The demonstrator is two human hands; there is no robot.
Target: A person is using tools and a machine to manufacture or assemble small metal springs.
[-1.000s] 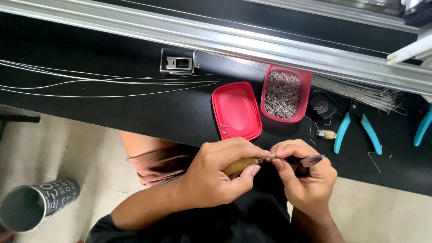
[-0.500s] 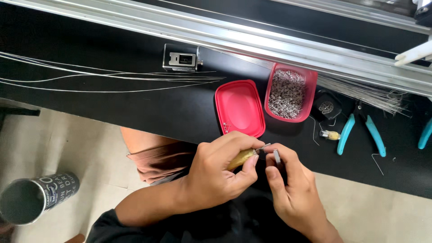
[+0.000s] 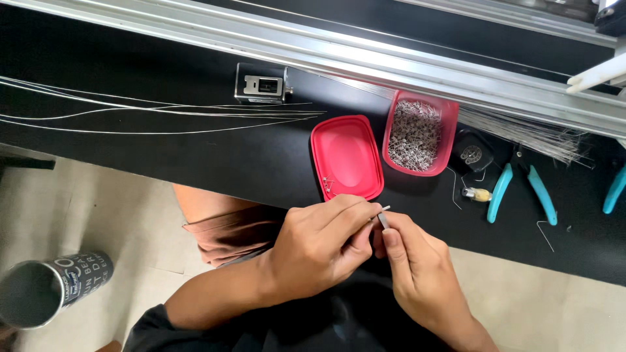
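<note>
My left hand is closed around a small hand tool. Only the tool's thin metal tip shows past the fingers. My right hand pinches a short grey metal pin between thumb and forefinger, right against that tip. Both hands meet just in front of the black bench edge, below a red lid. Two or three tiny pins lie on the lid's near left corner. Beside the lid stands a red tub full of small metal pins.
Long thin wires lie across the bench on the left, and a small metal block sits by the aluminium rail. Teal pliers, a black round part and a bundle of wires are at the right. A can stands on the floor.
My right hand let go of the dark rod it held a second ago and now pinches the small pin at the tool tip. The tool's yellowish handle has become hidden in my left hand.
</note>
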